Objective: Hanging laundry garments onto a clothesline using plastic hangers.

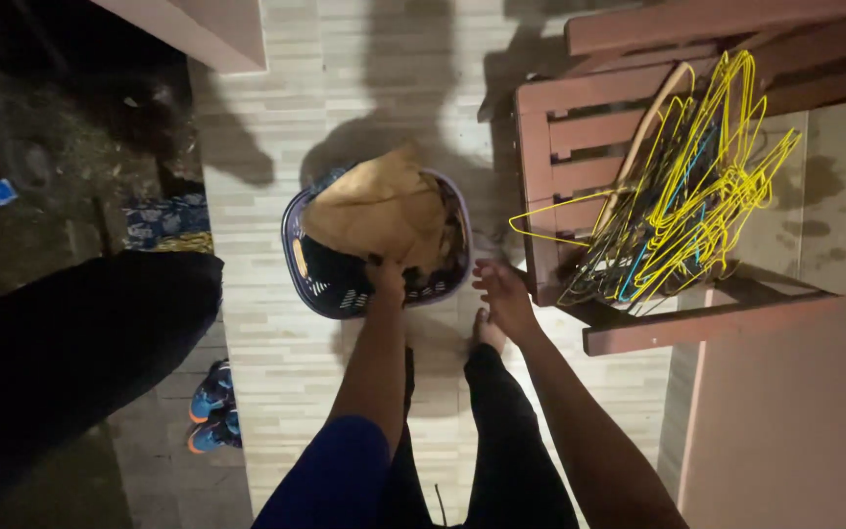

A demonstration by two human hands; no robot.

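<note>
Flooring the porch: pale tiles, wooden chair.

One basket, one chair, two shoes

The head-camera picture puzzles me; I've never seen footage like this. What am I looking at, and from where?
It is taken by a camera worn on a person's head, looking down at their own arms and legs on a pale tiled floor. The left hand reaches into a round purple plastic laundry basket, touching the crumpled tan cloth and dark clothes; its grip is unclear. The right hand hovers open beside the basket. A reddish wooden slatted chair holds a tangle of yellow wire hangers. Blue sports shoes lie at lower left.
</note>
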